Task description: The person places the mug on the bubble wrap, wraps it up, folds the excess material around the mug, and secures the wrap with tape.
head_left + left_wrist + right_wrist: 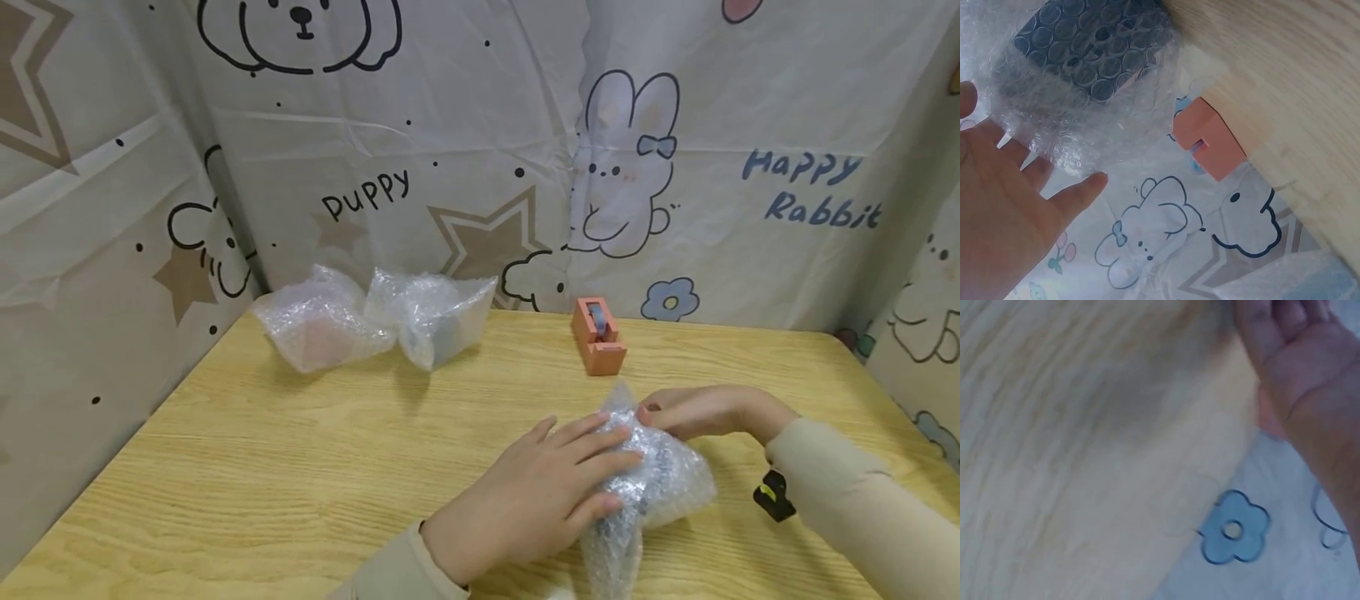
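Note:
A bubble-wrapped package [663,479] lies on the table in front of me, its wrap gathered into points at several corners. Through the bubbles in the left wrist view, a dark, flat-sided object [1094,47] shows inside. My left hand [528,487] rests on the package from the left, fingers spread and nearly straight over the wrap. At its upper right edge, my right hand [701,410] pinches the bubble wrap between thumb and curled fingers. In the right wrist view, the right hand's fingertips [1297,312] are partly cut off at the top.
Two more bubble-wrapped bundles stand at the back left, one with a reddish thing [322,337] inside, the other with a bluish-grey one [442,333]. An orange tape dispenser [600,350] stands beyond the package. A printed cloth [465,117] hangs behind the wooden table [300,467].

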Available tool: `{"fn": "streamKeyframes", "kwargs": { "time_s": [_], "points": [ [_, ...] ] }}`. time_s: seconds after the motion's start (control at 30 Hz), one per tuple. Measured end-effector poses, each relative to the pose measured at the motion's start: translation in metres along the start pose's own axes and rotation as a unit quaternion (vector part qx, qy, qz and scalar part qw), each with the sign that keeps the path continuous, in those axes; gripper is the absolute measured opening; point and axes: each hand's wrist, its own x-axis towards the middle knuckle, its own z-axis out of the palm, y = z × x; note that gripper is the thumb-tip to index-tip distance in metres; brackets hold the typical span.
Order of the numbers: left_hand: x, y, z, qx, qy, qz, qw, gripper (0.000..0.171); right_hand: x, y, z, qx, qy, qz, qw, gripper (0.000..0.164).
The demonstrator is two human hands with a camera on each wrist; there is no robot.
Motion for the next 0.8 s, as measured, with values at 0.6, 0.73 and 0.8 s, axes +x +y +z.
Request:
{"fn": "streamKeyframes", "kwargs": {
  "time_s": [0.6,0.73,0.8],
  "points": [
    [-0.015,-0.017,-0.021,0.034,0.127,-0.057,0.9897,0.055,-0.047,-0.012,0.052,-0.198,0.388,-0.077,0.897,0.027],
    [-0.033,-0.037,-0.024,0.05,0.151,-0.118,0.9801,0.056,-0.055,-0.011,0.061,-0.267,0.46,-0.026,0.846,0.033],
    [-0.046,-0.048,-0.022,0.066,0.15,-0.154,0.9744,0.057,-0.056,-0.009,0.064,-0.299,0.485,-0.016,0.822,0.036]
  ]
}}
